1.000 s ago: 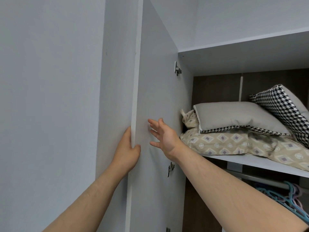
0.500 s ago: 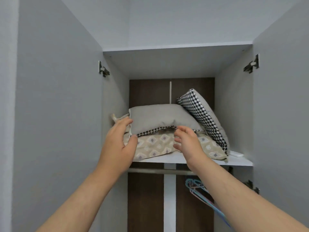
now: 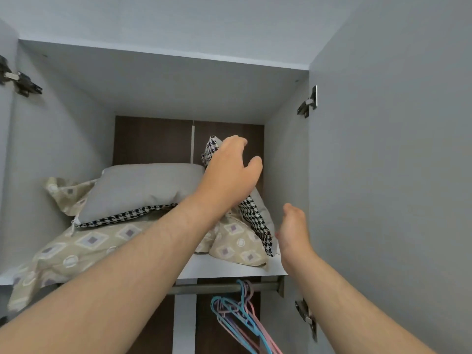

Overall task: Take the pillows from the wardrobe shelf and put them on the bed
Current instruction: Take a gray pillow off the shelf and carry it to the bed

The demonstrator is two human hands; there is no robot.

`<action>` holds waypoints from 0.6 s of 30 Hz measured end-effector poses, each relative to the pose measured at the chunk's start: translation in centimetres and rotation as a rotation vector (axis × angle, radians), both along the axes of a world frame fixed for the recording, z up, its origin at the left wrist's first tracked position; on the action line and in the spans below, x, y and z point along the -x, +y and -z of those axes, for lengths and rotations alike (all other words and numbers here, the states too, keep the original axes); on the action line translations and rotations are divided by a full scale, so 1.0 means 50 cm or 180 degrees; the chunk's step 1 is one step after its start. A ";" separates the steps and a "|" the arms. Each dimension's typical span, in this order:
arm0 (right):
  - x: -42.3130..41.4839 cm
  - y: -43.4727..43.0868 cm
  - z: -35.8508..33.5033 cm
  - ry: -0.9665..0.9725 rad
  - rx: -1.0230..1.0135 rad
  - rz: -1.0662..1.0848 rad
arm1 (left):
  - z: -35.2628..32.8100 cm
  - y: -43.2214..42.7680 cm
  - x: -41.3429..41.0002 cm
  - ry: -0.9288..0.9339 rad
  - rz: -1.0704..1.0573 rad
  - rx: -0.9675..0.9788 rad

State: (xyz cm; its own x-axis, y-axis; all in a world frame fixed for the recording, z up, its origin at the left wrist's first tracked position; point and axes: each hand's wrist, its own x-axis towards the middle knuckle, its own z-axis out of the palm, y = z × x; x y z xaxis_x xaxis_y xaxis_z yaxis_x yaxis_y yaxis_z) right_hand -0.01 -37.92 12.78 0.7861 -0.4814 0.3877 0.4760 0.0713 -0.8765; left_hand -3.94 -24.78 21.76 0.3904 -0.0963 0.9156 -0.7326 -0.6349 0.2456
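Note:
Three pillows lie on the wardrobe shelf. A beige patterned pillow is at the bottom, and a grey pillow with a houndstooth underside rests on it. A black-and-white houndstooth pillow leans against the right wall. My left hand reaches across in front of that pillow's upper part, fingers apart, and hides most of it. My right hand is edge-on at the pillow's lower right side, fingertips near its edge, gripping nothing that I can see.
Both wardrobe doors stand open; the right door is close beside my right arm. Below the shelf runs a metal rail with several blue and pink hangers. The shelf's ceiling is low above the pillows.
Both hands left the front of the grey pillow and moved right to the leaning houndstooth pillow. The view came closer and tilted upward.

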 end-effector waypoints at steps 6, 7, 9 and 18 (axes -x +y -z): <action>-0.166 -0.028 -0.008 0.0275 0.0080 0.0224 | -0.085 -0.075 -0.189 -0.0155 -0.0717 -0.0433; -0.196 -0.033 -0.012 0.0270 0.0167 0.0357 | -0.099 -0.076 -0.229 -0.0193 -0.0859 -0.0634; -0.248 -0.051 -0.024 0.0272 0.0387 0.0639 | -0.125 -0.073 -0.300 -0.0195 -0.1065 -0.1088; -0.458 -0.082 -0.057 0.1184 0.0840 0.0380 | -0.166 -0.001 -0.511 0.1338 -0.2759 -0.1397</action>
